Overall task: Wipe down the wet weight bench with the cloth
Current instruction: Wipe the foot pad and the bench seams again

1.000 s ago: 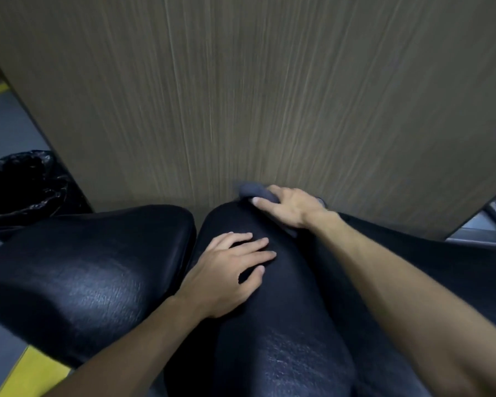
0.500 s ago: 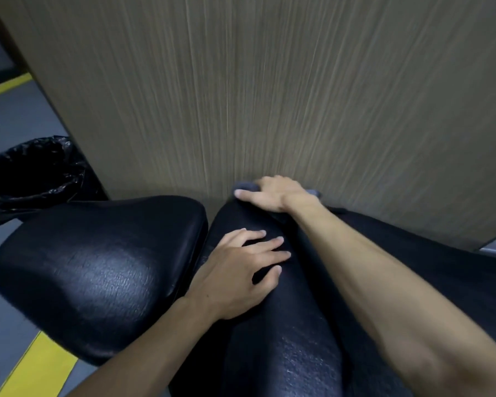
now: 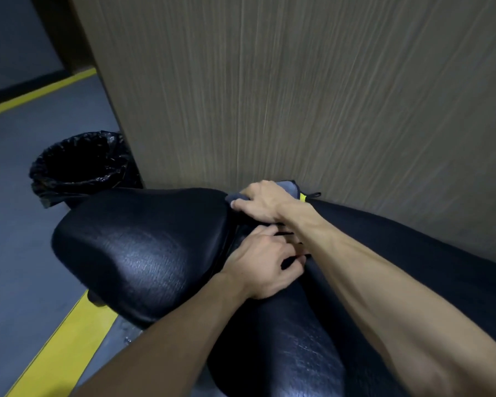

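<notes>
In the head view, the right hand (image 3: 262, 203) presses a grey cloth (image 3: 288, 188) onto the far end of the black weight bench (image 3: 284, 339), right against the wood-grain wall panel (image 3: 298, 81). Its fingers curl over the cloth, holding it down at the gap between the long back pad and the seat pad (image 3: 138, 247) on the left. A yellow tag shows at the cloth's right edge. Compared with a second ago, this hand has slid left, from the top of the back pad to the corner where the seat pad meets it.

The left hand (image 3: 265, 262) rests on the back pad just near of the right hand. Its fingers, spread flat earlier, are now bent and partly hidden under the right forearm, so I cannot tell whether they grip anything.

The view itself has swung left: the black-lined bin (image 3: 83, 164) now stands fully in sight at far left, beside the panel, and more grey floor (image 3: 20, 253) with yellow lines (image 3: 66, 339) shows.
</notes>
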A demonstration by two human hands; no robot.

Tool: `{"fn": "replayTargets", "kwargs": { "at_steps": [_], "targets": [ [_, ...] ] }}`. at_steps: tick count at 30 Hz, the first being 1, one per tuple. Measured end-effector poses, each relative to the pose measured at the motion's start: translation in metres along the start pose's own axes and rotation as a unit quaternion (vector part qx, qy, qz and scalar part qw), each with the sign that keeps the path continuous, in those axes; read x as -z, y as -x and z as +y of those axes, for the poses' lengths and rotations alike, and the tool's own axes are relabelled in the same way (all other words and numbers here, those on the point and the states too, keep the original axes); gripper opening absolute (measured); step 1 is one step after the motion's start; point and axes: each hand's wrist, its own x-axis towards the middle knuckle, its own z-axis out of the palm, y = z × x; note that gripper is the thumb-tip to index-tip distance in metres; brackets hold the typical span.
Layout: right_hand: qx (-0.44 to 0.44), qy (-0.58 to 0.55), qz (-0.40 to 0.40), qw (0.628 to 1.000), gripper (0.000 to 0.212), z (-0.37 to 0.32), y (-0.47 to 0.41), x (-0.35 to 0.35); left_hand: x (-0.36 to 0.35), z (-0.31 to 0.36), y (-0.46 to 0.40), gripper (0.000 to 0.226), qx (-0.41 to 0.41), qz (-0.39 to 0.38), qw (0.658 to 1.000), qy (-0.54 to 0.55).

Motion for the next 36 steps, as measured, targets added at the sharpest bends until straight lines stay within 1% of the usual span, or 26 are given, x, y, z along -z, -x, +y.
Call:
{"fn": "replayTargets", "kwargs": {
  "at_steps": [2,3,6,9,12,15,19,21,24,25,26,27,28,29,30,31,33,34,35,36],
  "targets": [
    [0.037,-0.025,0.013,0.999,0.035,-0.007,0.010,-0.001,-0.001,-0.001,-0.001,0.039,0.020,-0.022,1.000,0.005],
    [0.042,-0.032,0.007,0.999,0.035,-0.010,0.014,0.001,-0.001,-0.002,-0.001,0.039,0.022,-0.025,0.999,0.009],
    [-0.002,-0.059,-0.030,0.998,0.035,-0.013,0.014,0.009,0.003,0.001,-0.001,0.036,-0.005,-0.032,0.999,-0.010],
    [-0.023,-0.062,-0.025,0.998,0.036,-0.018,0.016,0.009,0.013,0.007,0.002,0.036,-0.013,-0.059,0.998,-0.034],
    [-0.030,-0.043,0.008,0.999,0.033,-0.027,0.027,0.004,0.028,0.012,0.017,0.041,-0.025,-0.083,0.994,-0.070],
    [-0.014,-0.061,0.053,0.997,0.032,-0.043,0.045,0.001,0.050,0.001,0.051,0.044,-0.047,-0.103,0.989,-0.090],
    [-0.005,-0.087,0.064,0.994,0.035,-0.054,0.075,-0.008,0.096,-0.023,0.098,0.047,0.001,-0.102,0.983,-0.155],
    [-0.028,-0.117,0.059,0.991,0.039,-0.052,0.087,-0.004,0.117,-0.030,0.117,0.044,0.024,-0.092,0.980,-0.173],
    [-0.076,-0.191,0.044,0.978,0.045,-0.046,0.098,0.011,0.138,-0.045,0.136,0.053,0.050,-0.079,0.979,-0.179],
    [-0.090,-0.236,0.056,0.966,0.046,-0.044,0.100,0.018,0.142,-0.052,0.141,0.055,0.058,-0.075,0.980,-0.178],
    [-0.104,-0.293,0.088,0.946,0.043,-0.040,0.100,0.026,0.145,-0.059,0.147,0.056,0.065,-0.068,0.980,-0.176],
    [-0.122,-0.359,0.137,0.915,0.035,-0.036,0.100,0.035,0.147,-0.068,0.151,0.056,0.069,-0.059,0.981,-0.172],
    [-0.144,-0.427,0.194,0.872,0.029,-0.032,0.098,0.046,0.147,-0.078,0.155,0.056,0.071,-0.044,0.983,-0.166],
    [-0.167,-0.461,0.255,0.833,0.030,-0.030,0.095,0.056,0.145,-0.090,0.159,0.055,0.071,-0.026,0.985,-0.157],
    [-0.183,-0.459,0.309,0.813,0.034,-0.029,0.090,0.064,0.143,-0.101,0.163,0.052,0.071,-0.004,0.987,-0.146],
    [-0.194,-0.432,0.349,0.809,0.040,-0.031,0.084,0.068,0.141,-0.113,0.167,0.048,0.073,0.013,0.988,-0.134],
    [-0.198,-0.381,0.397,0.812,0.048,-0.041,0.069,0.063,0.136,-0.138,0.170,0.044,0.083,0.033,0.989,-0.121],
    [-0.188,-0.361,0.400,0.821,0.048,-0.049,0.061,0.056,0.135,-0.151,0.171,0.045,0.090,0.034,0.988,-0.119],
    [-0.173,-0.343,0.388,0.838,0.049,-0.056,0.052,0.045,0.134,-0.165,0.172,0.047,0.096,0.032,0.988,-0.119],
    [-0.161,-0.323,0.353,0.863,0.051,-0.059,0.041,0.030,0.133,-0.179,0.173,0.049,0.102,0.029,0.987,-0.121]
  ]
}}
